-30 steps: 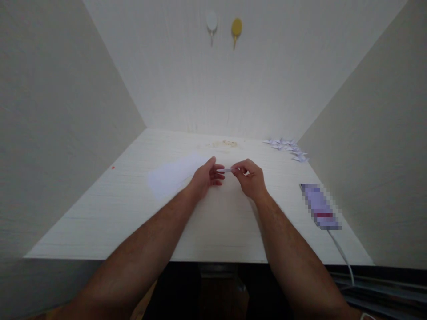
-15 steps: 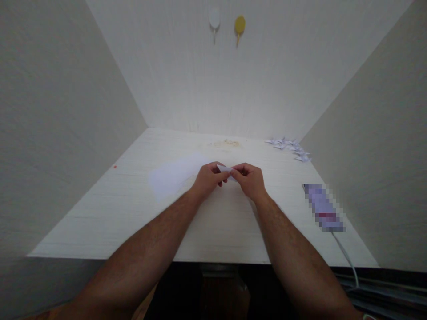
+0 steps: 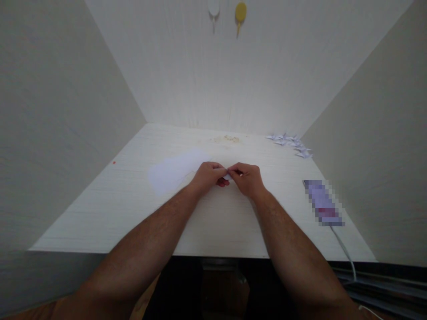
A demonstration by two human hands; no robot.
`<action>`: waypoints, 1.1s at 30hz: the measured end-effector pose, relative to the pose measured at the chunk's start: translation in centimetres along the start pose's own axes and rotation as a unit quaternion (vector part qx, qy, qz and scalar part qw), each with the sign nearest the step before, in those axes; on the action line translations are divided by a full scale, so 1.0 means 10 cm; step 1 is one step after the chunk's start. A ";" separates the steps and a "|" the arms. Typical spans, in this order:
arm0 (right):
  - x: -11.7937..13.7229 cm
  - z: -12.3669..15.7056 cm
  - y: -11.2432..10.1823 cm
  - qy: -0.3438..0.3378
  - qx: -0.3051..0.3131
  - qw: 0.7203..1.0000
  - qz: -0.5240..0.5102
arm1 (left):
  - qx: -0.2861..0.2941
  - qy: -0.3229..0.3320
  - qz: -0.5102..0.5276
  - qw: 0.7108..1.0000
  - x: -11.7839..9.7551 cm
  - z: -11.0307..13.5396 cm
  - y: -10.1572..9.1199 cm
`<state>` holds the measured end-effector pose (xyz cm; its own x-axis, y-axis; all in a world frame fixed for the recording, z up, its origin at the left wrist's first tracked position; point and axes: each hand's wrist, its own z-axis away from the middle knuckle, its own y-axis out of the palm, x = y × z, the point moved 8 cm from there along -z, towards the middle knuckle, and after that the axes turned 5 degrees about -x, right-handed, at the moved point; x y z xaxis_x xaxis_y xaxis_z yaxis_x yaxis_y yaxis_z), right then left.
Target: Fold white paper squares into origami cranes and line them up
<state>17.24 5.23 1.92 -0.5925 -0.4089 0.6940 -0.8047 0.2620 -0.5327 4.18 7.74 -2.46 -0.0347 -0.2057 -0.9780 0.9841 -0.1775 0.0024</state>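
A small folded piece of white paper (image 3: 227, 177) is held between my two hands above the middle of the table. My left hand (image 3: 211, 174) grips it from the left, thumb on top and fingers curled beneath. From the other side, my right hand (image 3: 246, 176) pinches its edge with thumb and forefinger. Most of the paper is covered by my fingers, so its exact shape is hidden. White paper sheets (image 3: 173, 171) lie flat on the table just left of my left hand.
Several folded white paper cranes (image 3: 289, 141) sit at the back right corner of the white table (image 3: 220, 222). A phone-like device (image 3: 322, 202), blurred out, lies at the right with a cable (image 3: 345, 253). A white hook (image 3: 214, 9) and a yellow hook (image 3: 240, 12) are on the back wall.
My fingertips have drawn closer together over the folded paper, and less of it shows. The whole view has tipped slightly downward, so the wall hooks appear higher.
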 end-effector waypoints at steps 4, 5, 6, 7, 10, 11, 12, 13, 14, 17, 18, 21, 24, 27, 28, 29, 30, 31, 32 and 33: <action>0.03 0.00 0.01 -0.043 0.022 0.999 0.014 | 0.004 -0.034 0.053 0.998 0.03 0.00 0.01; 0.03 0.00 0.01 -0.051 0.025 0.998 0.013 | 0.009 -0.038 0.066 0.997 0.03 0.01 0.02; 0.02 0.00 0.02 -0.057 0.027 0.998 0.011 | 0.014 -0.041 0.077 0.996 0.02 0.01 0.02; 0.02 0.00 0.02 -0.061 0.028 0.998 0.011 | 0.019 -0.042 0.084 0.995 0.02 0.02 0.03; 0.00 0.00 0.02 -0.061 0.032 0.998 0.010 | 0.027 -0.046 0.094 0.994 0.00 0.03 0.03; 0.00 0.00 0.02 -0.061 0.032 0.998 0.008 | 0.029 -0.048 0.095 0.994 0.00 0.03 0.04; 0.00 0.00 0.02 -0.062 0.030 0.998 0.006 | 0.030 -0.049 0.097 0.994 0.00 0.04 0.04; 0.01 0.00 0.01 -0.062 0.030 0.998 0.004 | 0.031 -0.049 0.098 0.993 0.00 0.04 0.04; 0.01 0.00 0.01 -0.063 0.030 0.998 0.002 | 0.031 -0.048 0.098 0.994 0.00 0.03 0.04; 0.03 0.00 0.02 -0.067 0.037 0.997 0.006 | 0.026 -0.045 0.094 0.994 0.02 0.02 0.03; 0.04 -0.01 0.02 -0.071 0.038 0.997 0.007 | 0.025 -0.043 0.093 0.994 0.02 0.01 0.03; 0.07 -0.01 0.01 -0.089 0.040 0.995 0.006 | 0.027 -0.036 0.101 0.994 0.02 0.01 0.03; 0.11 0.00 -0.01 -0.101 0.036 0.994 -0.001 | 0.037 -0.031 0.109 0.993 0.00 0.02 0.04; 0.12 0.00 -0.02 -0.089 0.022 0.996 -0.016 | 0.036 -0.031 0.106 0.993 -0.02 0.03 0.05; 0.12 -0.01 -0.03 -0.074 0.013 0.997 -0.028 | 0.033 -0.027 0.103 0.994 -0.02 0.03 0.04; 0.09 -0.01 -0.04 -0.050 0.001 0.998 -0.046 | 0.029 -0.019 0.098 0.995 -0.04 0.03 0.02; 0.05 -0.02 -0.05 -0.017 -0.012 0.997 -0.070 | 0.025 -0.006 0.089 0.996 -0.05 0.02 0.01; 0.00 -0.03 -0.06 0.021 -0.022 0.995 -0.094 | 0.023 0.013 0.075 0.997 -0.08 0.02 0.00; -0.05 -0.03 -0.05 0.060 -0.029 0.991 -0.116 | 0.021 0.036 0.058 0.997 -0.11 0.02 -0.02; -0.10 -0.04 -0.04 0.093 -0.031 0.986 -0.134 | 0.020 0.061 0.039 0.997 -0.15 0.02 -0.02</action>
<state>18.17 5.85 1.64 -0.3507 -0.3041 0.8857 -0.9303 0.2219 -0.2922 3.96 7.91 -1.00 0.0660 -0.1029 -0.9925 0.9753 -0.2033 0.0859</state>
